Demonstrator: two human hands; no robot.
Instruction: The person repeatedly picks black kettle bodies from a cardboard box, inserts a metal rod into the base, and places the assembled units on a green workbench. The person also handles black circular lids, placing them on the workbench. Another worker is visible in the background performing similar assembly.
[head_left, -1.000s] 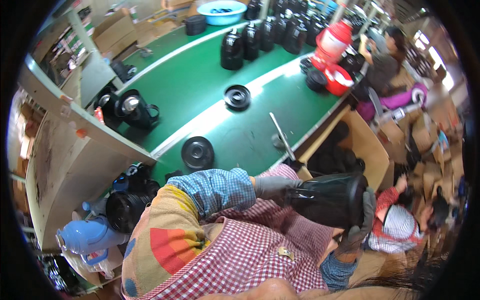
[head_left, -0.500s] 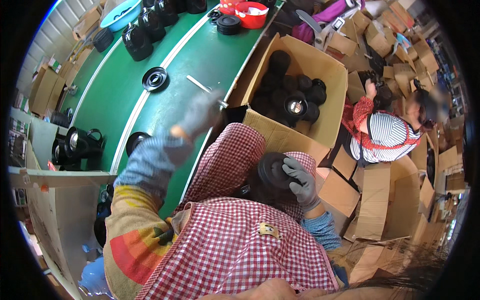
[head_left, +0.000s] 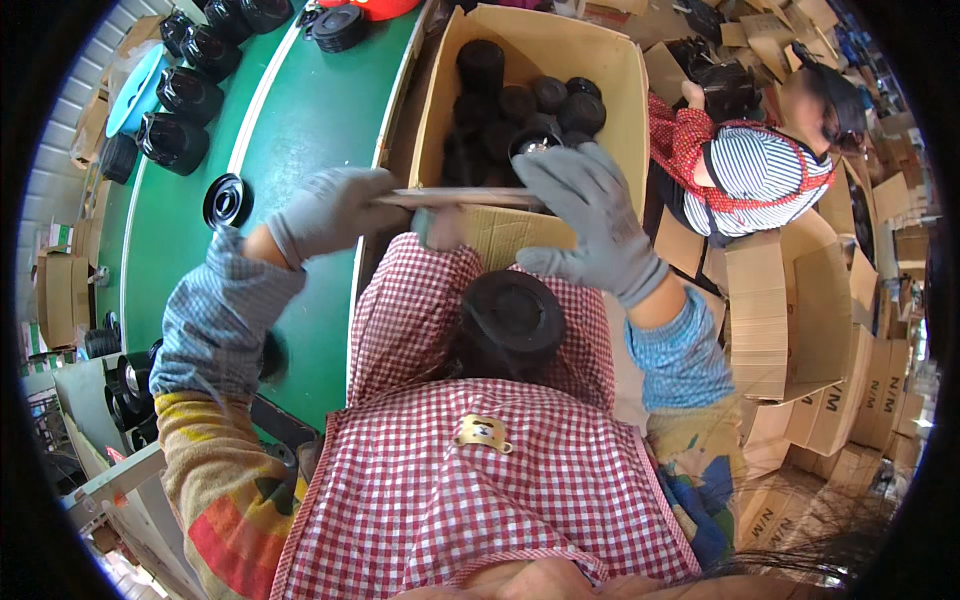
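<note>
My left hand (head_left: 335,212), in a grey glove, is closed around one end of a thin metal rod (head_left: 470,197) above my knees. The rod lies level and is smeared by motion; a blurred grey patch just under it cannot be made out. My right hand (head_left: 595,215), also gloved in grey, is open with fingers spread beside the rod's right end; whether they touch is unclear. Below both hands, a round black part with a ringed top (head_left: 513,312) sits between my thighs, on the checked apron (head_left: 480,500), with neither hand on it.
A cardboard box (head_left: 625,90) of round black parts stands ahead. On the green belt (head_left: 330,120) at left are a black ring-shaped part (head_left: 227,202), black jugs (head_left: 172,143) and a blue basin (head_left: 140,88). A co-worker (head_left: 760,175) sits at right near an open carton (head_left: 800,320).
My left hand has moved off the belt with the rod and over my lap. My right hand has let go of the black part and risen, fingers opening. The view has shifted.
</note>
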